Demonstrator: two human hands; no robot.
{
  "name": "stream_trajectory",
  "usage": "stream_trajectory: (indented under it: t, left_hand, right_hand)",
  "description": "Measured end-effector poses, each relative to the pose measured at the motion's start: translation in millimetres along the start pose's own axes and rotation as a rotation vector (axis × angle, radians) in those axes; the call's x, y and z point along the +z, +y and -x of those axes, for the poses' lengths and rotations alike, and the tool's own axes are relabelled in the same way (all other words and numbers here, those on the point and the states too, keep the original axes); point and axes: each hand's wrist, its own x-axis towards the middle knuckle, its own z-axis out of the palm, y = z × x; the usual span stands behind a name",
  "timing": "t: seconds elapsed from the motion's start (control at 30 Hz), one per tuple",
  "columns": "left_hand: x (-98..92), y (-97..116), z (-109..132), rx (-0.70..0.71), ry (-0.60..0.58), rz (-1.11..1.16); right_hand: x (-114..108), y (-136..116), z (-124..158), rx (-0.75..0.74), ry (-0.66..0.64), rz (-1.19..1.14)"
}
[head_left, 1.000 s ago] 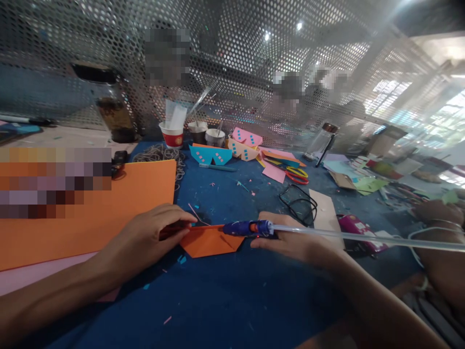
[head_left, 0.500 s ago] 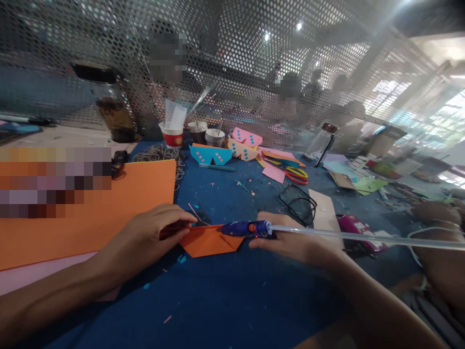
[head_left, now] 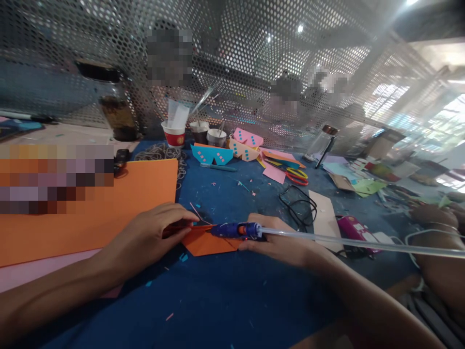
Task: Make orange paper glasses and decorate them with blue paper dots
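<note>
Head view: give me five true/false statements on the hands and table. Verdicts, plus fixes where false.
1. The right hand holds a blue glue gun. True.
2. The left hand grips the red-and-white cup. False: it holds an orange paper piece; the cup stands at the back, near the mesh screen.
3. A clear stick extends from the rear of the glue gun. True.
4. The teal pen lies on the large orange sheet. False: it lies on the blue table, in front of the blue cut-out.
5. The blue cut-out has small pink squares on it. True.
</note>
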Motion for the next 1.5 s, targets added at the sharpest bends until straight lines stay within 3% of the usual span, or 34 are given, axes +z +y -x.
stream_trajectory:
  t: [0.4, 1.27, 1.5]
  left_hand:
    - [0.6, 0, -1, -0.003, 0.004, -0.009]
    - [1.8, -4, 2, -0.021, 0.008, -0.020]
    - [1.6, -5, 4, -0.028, 0.015, -0.026]
  right_hand:
    - [3, -2, 0, -0.003, 0.008, 0.020]
    - [-18, 19, 16, 0.011, 0.020, 0.135]
    - [-22, 16, 12, 0.069, -0.003, 0.052]
